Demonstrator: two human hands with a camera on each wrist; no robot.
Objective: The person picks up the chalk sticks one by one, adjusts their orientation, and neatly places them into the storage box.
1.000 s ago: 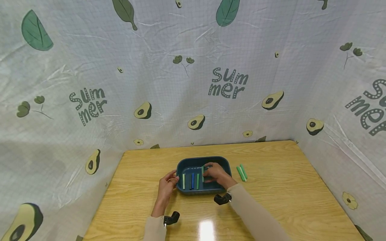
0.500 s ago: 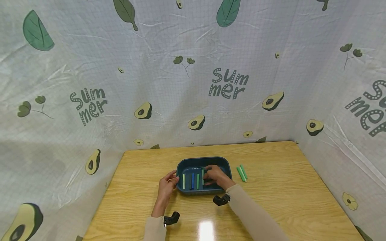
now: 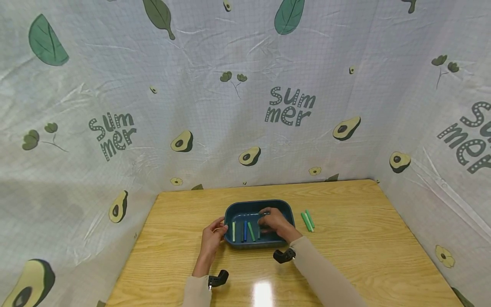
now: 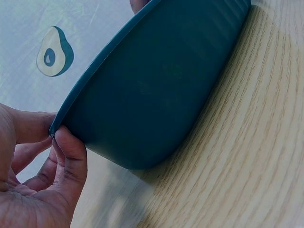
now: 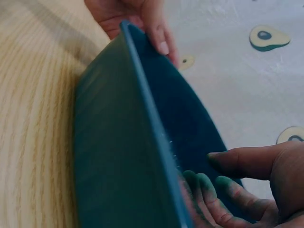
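The stick [image 3: 258,233] lies in the tray [image 3: 245,209], just left of the right hand [image 3: 274,220], its long axis running near to far; that hand is much the nearer, thumb parted from bent fingers, nothing seen between them; whether a fingertip touches the stick I cannot tell; the left hand [image 3: 213,235] pinches the tray's left end by its rim.

Both sleeves [image 3: 321,270] are plain beige, each worn with a small, bent black device [image 3: 284,256] near its end.
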